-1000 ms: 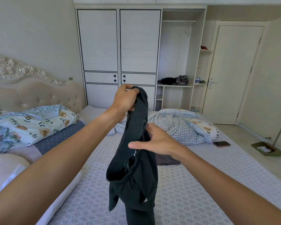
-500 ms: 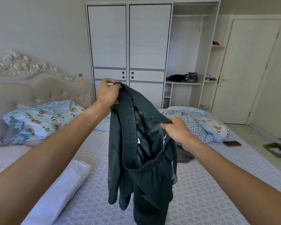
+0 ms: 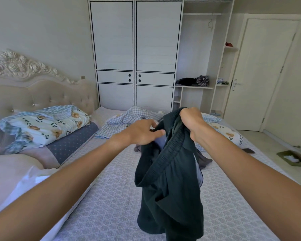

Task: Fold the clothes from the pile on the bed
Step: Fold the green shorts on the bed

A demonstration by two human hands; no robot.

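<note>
One hand [image 3: 192,121] — dark shorts [image 3: 170,180] gripped

Right hand [image 3: 191,123] fisted, raised; left hand [image 3: 142,132] apparently loose, fingers extended.

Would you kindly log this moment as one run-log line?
right hand: gripping waistband of dark shorts | left hand: open, fingertips at fabric | shorts: hanging above bed, unfolded

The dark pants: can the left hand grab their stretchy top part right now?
Probably yes. The left hand is open, its fingertips right beside the dark pants, and nothing sits between it and the waistband. The right hand already holds the top up.
</note>
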